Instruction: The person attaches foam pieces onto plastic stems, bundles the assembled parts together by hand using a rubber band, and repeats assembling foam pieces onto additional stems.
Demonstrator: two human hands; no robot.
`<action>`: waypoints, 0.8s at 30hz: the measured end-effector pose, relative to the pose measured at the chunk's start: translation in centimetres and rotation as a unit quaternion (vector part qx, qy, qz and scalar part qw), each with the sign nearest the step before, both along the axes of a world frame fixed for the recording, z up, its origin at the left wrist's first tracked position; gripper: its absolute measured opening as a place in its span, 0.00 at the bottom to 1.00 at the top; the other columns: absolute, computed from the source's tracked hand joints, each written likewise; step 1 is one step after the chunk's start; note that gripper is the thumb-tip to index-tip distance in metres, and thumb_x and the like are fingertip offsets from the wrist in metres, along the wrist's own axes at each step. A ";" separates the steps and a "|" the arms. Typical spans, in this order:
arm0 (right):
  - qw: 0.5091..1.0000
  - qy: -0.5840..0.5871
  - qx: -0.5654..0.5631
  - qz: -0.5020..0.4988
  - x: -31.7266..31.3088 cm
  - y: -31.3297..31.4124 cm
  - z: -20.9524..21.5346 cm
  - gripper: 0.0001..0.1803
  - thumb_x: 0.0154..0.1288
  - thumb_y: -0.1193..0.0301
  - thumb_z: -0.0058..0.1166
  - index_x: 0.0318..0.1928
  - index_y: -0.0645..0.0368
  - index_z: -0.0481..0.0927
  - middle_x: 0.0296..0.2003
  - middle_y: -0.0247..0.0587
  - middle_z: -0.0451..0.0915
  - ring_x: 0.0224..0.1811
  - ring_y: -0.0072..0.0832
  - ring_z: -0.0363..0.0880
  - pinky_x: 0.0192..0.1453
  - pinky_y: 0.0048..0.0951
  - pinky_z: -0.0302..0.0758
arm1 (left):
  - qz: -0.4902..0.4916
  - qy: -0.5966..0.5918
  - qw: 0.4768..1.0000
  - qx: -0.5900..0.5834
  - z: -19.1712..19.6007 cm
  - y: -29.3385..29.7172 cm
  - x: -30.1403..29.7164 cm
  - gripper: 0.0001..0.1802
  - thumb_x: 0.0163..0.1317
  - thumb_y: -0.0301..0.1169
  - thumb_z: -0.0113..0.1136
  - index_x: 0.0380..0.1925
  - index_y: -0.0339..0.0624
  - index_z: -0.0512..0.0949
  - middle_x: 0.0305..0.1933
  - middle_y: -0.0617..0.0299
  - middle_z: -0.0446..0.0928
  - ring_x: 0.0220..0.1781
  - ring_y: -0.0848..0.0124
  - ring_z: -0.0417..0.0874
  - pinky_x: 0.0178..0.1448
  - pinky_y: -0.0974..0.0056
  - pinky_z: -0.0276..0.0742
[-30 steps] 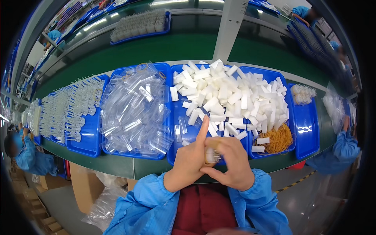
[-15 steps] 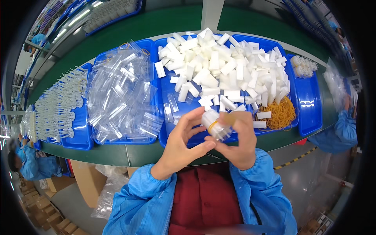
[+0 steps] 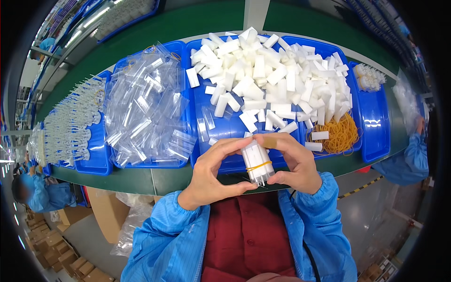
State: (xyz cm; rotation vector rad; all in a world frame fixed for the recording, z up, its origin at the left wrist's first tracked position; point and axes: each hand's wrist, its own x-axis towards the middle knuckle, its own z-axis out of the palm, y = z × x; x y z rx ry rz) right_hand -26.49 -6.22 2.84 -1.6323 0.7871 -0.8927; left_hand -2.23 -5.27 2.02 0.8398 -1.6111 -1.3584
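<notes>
Between my two hands, above the front rim of the middle tray, is a bundle of white foam pieces and clear plastic sleeves (image 3: 254, 156) bound by a yellow rubber band (image 3: 259, 166). My left hand (image 3: 211, 171) grips its left side, thumb at the lower end and fingers at the top. From the right, my right hand (image 3: 296, 162) closes on the same bundle, its thumb low and its forefinger along the top. The bundle stands nearly upright, tilted slightly. Behind it, white foam blocks (image 3: 256, 87) are heaped in a blue tray (image 3: 225, 162).
A blue tray to the left holds clear plastic sleeves (image 3: 141, 113). Farther left are rows of white thin-stemmed parts (image 3: 70, 127). Yellow rubber bands (image 3: 342, 136) lie at the right, beside a blue tray (image 3: 374, 122) with finished-looking bundles (image 3: 369, 76). Co-workers sit at both sides.
The bundle has turned from a slant to nearly upright and come slightly nearer me. My right hand, blurred before, now steadies its right side, and my left fingers have closed in on it.
</notes>
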 end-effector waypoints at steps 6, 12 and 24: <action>0.990 0.062 -0.095 -0.089 0.9 0.1 2.7 0.35 0.54 0.71 0.72 0.64 0.61 0.75 0.62 0.46 0.75 0.60 0.40 0.75 0.64 0.36 0.72 | 0.064 0.136 0.975 0.162 -0.3 0.0 -0.8 0.42 0.52 0.26 0.78 0.67 0.33 0.68 0.61 0.50 0.76 0.62 0.64 0.79 0.67 0.60 0.75; 0.975 0.141 -0.125 -0.116 1.6 0.4 2.1 0.34 0.49 0.75 0.75 0.60 0.61 0.78 0.50 0.42 0.78 0.45 0.34 0.74 0.46 0.32 0.75 | -0.009 0.096 0.966 0.242 1.1 0.2 -0.9 0.27 0.71 0.31 0.59 0.66 0.31 0.69 0.57 0.52 0.80 0.57 0.69 0.81 0.64 0.64 0.75; 0.988 0.001 0.118 -0.100 1.1 0.4 1.3 0.34 0.55 0.73 0.74 0.63 0.61 0.76 0.40 0.37 0.81 0.36 0.20 0.77 0.45 0.23 0.76 | -0.027 0.003 0.975 0.222 1.5 0.8 -0.9 0.19 0.69 0.31 0.64 0.55 0.31 0.77 0.45 0.53 0.85 0.45 0.70 0.87 0.51 0.67 0.82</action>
